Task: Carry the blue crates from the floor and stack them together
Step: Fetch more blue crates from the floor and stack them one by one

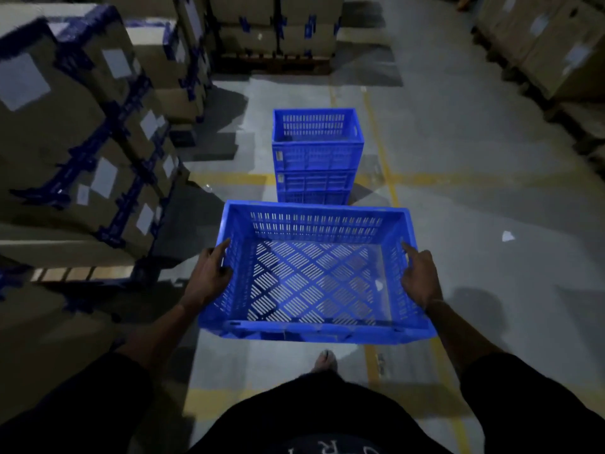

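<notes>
Cardboard boxes (82, 126) bound with blue tape and marked with white labels tower along the left of a dim warehouse aisle. A person's left hand (209, 276) grips the left wall of an empty blue crate (314, 332), thumb laid along the rim and fingers curled around the outside. The crate, slotted on its walls and floor, hangs level above the concrete floor (458, 158), in front of the person's dark shirt (327, 414). Straight ahead, beyond its far rim, a stack of blue crates (316, 158) stands on the floor where yellow lines (381, 149) cross. The right hand (420, 276) grips the crate's right wall the same way. More boxes (550, 44) line the right edge, and a white scrap (508, 236) lies on the floor.
</notes>
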`<state>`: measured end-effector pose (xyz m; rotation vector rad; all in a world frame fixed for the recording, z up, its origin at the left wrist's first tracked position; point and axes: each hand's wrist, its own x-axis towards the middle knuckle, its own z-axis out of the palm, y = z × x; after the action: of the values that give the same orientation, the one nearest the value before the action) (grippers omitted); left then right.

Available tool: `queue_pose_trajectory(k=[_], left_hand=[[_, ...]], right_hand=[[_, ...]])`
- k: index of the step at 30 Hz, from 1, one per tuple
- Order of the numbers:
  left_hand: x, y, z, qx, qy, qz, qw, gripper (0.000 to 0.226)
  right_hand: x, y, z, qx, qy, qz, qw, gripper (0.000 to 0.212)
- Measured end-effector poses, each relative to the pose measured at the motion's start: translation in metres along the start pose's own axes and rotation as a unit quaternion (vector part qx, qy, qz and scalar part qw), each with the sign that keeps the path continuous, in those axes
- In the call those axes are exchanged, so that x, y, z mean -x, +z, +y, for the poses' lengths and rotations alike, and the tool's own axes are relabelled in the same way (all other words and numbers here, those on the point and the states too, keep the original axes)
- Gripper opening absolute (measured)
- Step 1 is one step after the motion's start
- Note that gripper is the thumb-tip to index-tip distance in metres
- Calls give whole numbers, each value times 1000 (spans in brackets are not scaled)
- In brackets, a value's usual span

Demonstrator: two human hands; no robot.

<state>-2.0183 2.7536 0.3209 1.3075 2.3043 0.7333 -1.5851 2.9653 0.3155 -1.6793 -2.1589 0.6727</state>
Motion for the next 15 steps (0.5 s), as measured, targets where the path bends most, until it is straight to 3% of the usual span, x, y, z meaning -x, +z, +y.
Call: queue_pose_trajectory(k=[15], left_hand=[[-347, 7, 42, -24, 47, -9, 999, 70]], right_hand=[[-357, -8, -63, 14, -28, -26, 999, 73]])
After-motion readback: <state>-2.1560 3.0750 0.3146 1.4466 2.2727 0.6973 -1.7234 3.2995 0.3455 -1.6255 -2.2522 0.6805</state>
